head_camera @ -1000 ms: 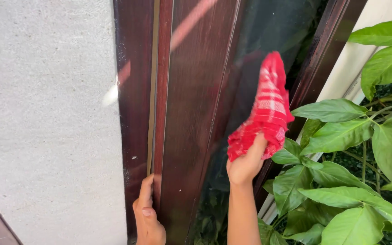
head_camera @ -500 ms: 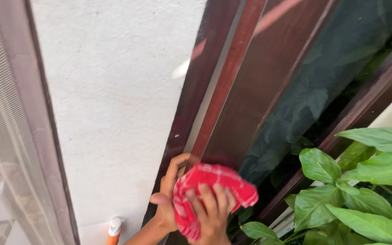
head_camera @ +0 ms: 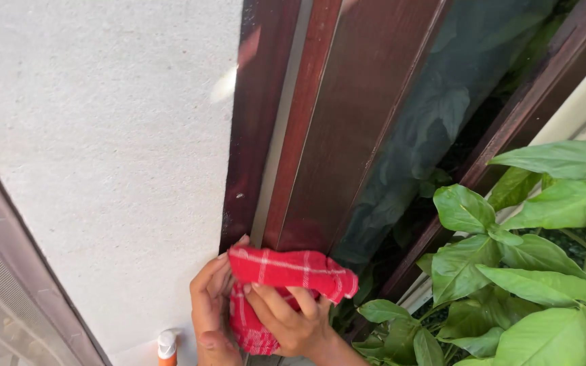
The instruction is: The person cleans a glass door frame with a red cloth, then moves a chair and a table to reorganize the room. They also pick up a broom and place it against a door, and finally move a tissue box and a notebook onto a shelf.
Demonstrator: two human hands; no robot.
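Red checked cloth (head_camera: 286,281), a second ago raised on the glass in the right hand (head_camera: 291,324), now sits low against the dark wooden frame (head_camera: 320,156), both hands clutching it, left hand (head_camera: 210,315) alongside.

Left hand (head_camera: 210,308) and right hand (head_camera: 291,320) raised together, fingers (head_camera: 269,301) curled.

both hands (head_camera: 259,315) clutching red cloth (head_camera: 286,271), wooden frame (head_camera: 334,135)

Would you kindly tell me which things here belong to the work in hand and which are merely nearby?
In hand:
- red checked cloth, held by left hand and right hand
- dark wooden frame, where the cloth is pressed

Nearby:
- leafy plant
- white-capped orange bottle
- white wall
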